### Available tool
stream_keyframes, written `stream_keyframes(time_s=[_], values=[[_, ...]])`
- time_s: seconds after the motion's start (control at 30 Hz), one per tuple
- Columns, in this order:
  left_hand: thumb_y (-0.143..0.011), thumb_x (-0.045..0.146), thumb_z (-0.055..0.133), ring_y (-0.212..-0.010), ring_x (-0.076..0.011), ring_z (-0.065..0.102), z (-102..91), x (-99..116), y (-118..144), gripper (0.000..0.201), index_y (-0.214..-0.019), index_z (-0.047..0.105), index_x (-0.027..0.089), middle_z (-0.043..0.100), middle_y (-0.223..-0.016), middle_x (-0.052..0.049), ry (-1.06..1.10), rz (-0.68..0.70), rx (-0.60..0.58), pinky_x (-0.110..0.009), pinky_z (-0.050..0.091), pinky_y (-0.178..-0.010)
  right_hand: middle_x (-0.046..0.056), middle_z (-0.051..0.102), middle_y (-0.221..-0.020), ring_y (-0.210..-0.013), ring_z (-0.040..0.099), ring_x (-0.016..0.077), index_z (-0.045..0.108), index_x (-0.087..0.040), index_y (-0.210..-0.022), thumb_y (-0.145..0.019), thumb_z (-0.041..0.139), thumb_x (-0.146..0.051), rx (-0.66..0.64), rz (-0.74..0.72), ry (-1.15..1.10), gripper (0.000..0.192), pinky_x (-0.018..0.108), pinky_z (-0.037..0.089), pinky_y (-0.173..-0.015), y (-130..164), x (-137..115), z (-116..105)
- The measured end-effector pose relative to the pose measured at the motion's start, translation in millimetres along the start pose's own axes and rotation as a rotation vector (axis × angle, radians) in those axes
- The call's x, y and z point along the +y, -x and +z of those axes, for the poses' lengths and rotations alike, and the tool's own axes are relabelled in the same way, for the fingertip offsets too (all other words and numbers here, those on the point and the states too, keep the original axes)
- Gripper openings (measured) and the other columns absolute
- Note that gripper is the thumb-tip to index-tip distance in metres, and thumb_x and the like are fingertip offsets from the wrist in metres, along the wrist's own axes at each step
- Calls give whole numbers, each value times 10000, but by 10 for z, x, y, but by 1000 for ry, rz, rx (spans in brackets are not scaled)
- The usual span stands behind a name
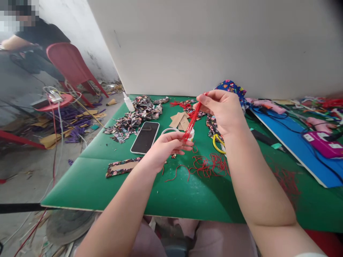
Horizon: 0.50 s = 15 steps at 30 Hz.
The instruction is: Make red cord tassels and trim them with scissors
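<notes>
A bundle of red string [191,123] is stretched at a slant between my two hands above the table. My right hand [221,109] pinches its upper end between thumb and fingers. Lower down, my left hand [173,144] is closed around the other end, thumb over the strands. Below them a loose tangle of red string [209,166] lies on the green tabletop [107,192]. Small brown cardboard pieces [180,120] and a white ring [170,130] sit just behind my left hand. Yellow-handled scissors [218,144] lie by my right wrist, partly hidden.
Left of my hands lie a phone [145,137], crumpled floral fabric [142,114], a fabric-edged strip [122,167] and a white bottle [128,102]. At right are a blue board [289,142], a purple device [323,144] and pink glue guns [270,106]. A person [45,43] sits at far left.
</notes>
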<state>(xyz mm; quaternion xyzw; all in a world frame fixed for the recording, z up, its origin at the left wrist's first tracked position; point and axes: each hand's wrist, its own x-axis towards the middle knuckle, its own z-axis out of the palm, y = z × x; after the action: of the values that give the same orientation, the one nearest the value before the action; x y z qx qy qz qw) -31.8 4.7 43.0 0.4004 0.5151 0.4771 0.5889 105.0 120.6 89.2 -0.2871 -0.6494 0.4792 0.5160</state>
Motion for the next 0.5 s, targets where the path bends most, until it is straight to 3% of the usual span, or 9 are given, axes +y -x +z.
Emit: stream_keyframes(time_s=[0.07, 0.17, 0.27, 0.33, 0.5], values=[[-718, 123, 530, -869, -168, 650, 0, -20, -23, 339, -1041, 610, 191, 694, -925, -57, -102, 78, 63, -287, 486, -732, -15, 614, -647, -639, 643, 116, 603, -184, -700, -682, 679, -453, -32, -9, 4, 280, 282, 549, -649, 19, -29, 9], [-725, 146, 548, -1130, -200, 538, 22, -11, -8, 342, -1055, 595, 221, 628, -1143, -57, -243, 349, 217, -379, 407, -961, -5, 626, -651, -605, 628, 107, 616, -174, -682, -699, 675, -426, -101, -16, 16, 259, 283, 540, -629, 76, -99, 58], [-777, 248, 564, -1297, -223, 373, 64, 41, 68, 224, -987, 641, 240, 497, -1340, -26, -321, 584, 219, -407, 270, -1084, 4, 635, -658, -612, 624, 108, 631, -166, -676, -704, 680, -393, -154, -17, 54, 234, 267, 525, -603, 140, -161, 121], [-815, 301, 530, -1300, -229, 372, 88, 71, 114, 194, -902, 688, 232, 511, -1333, -15, -336, 594, 132, -391, 256, -1094, 2, 640, -654, -615, 625, 109, 640, -163, -676, -694, 697, -367, -186, -22, 59, 212, 257, 524, -596, 170, -182, 154], [-877, 478, 352, -1145, -238, 539, 112, 61, 126, 459, -951, 713, 204, 672, -1104, -51, -117, 424, -31, -397, 353, -1030, -13, 642, -644, -650, 636, 124, 643, -173, -661, -668, 715, -365, -206, -19, 54, 205, 270, 537, -615, 167, -168, 179]])
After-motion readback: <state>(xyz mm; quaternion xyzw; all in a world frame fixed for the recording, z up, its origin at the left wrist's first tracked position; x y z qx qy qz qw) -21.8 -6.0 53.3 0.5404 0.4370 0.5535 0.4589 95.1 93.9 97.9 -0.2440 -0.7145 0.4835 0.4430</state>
